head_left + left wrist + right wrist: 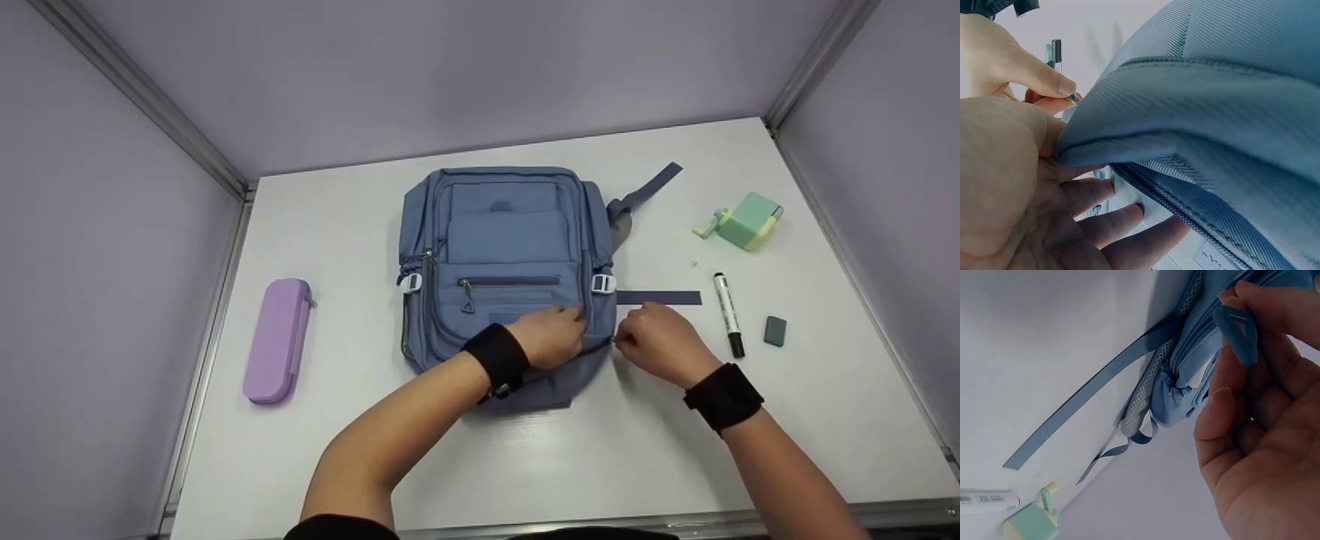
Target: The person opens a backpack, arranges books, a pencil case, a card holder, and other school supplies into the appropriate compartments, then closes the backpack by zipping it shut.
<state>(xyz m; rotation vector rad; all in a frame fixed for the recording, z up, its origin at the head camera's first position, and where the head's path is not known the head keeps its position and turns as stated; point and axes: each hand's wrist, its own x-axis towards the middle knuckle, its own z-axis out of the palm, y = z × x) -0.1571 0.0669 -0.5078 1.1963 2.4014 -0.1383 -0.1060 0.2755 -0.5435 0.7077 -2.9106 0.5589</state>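
A blue backpack (506, 236) lies front side up on the white table. Across its lower right part rests my left hand (551, 335). The left wrist view shows that hand with a fold of the backpack's fabric (1112, 126) between thumb and index finger, the other fingers stretched beside an open zipper seam (1168, 205). At the bag's lower right edge, my right hand (664, 345) pinches a zipper pull. Seen from the right wrist, this pull (1238, 334) is a blue triangular tab held between thumb and fingers.
A purple pencil case (276, 341) lies left of the bag. On the right are a green pencil sharpener (750, 219) with a crank, a marker (727, 311) and a dark green eraser (775, 331). Two loose straps, one a flat strap (660, 298), stick out rightward.
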